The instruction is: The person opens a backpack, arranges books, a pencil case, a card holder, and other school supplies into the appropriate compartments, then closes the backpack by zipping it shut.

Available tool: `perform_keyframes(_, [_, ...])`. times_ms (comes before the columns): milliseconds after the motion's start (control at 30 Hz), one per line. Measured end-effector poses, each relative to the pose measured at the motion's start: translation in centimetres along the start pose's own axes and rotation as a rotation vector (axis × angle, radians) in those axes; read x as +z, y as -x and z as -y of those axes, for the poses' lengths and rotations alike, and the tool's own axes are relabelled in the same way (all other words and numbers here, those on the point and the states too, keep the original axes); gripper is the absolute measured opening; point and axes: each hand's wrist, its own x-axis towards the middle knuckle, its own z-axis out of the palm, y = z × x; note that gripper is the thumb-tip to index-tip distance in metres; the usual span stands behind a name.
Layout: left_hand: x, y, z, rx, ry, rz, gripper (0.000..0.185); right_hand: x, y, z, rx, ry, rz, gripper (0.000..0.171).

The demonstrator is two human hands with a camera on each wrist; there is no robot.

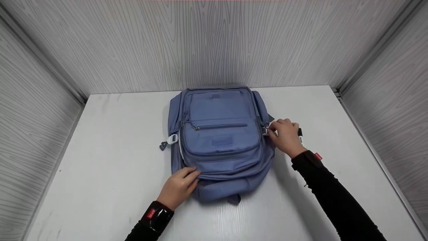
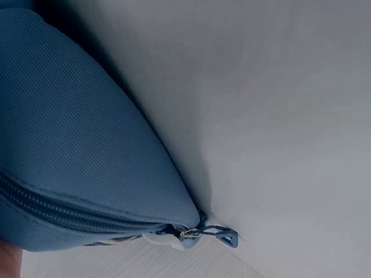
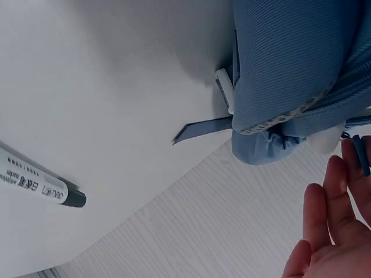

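A blue backpack lies front side up on the white table. At its lower left edge, my left hand grips the fabric between thumb and fingers; only a bit of a finger shows in the left wrist view. My right hand is at the bag's right side, pinching a zipper pull. Opposite, on the left side, a dark triangular zipper pull hangs free beside a white plastic piece. A short zipper runs across the front pocket.
A white marker with a black cap lies on the table to the right of the bag, partly behind my right hand in the head view. Grey wood-grain panels stand at the back and both sides. A dark strap end sticks out from the bag.
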Motion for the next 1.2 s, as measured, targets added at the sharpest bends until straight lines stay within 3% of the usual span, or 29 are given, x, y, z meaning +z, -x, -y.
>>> perform_keyframes(233, [0.4,0.1,0.0,0.022,0.006,-0.057,0.033,-1.2,2.6,0.6,-0.072,-0.008,0.024,0.010])
perform_keyframes(633, [0.6,0.1,0.0,-0.001,0.029,-0.076,0.030,-2.3,6.9,2.5,-0.150,-0.032,0.028,0.014])
perform_keyframes(967, [0.9,0.0,-0.1,-0.012,0.039,-0.102,0.027,-2.2,9.5,5.6,-0.250,-0.033,-0.022,0.021])
perform_keyframes(1200, [1.0,-0.1,-0.2,-0.002,0.034,-0.118,0.028,-1.7,10.7,8.3,-0.248,-0.045,-0.014,0.022])
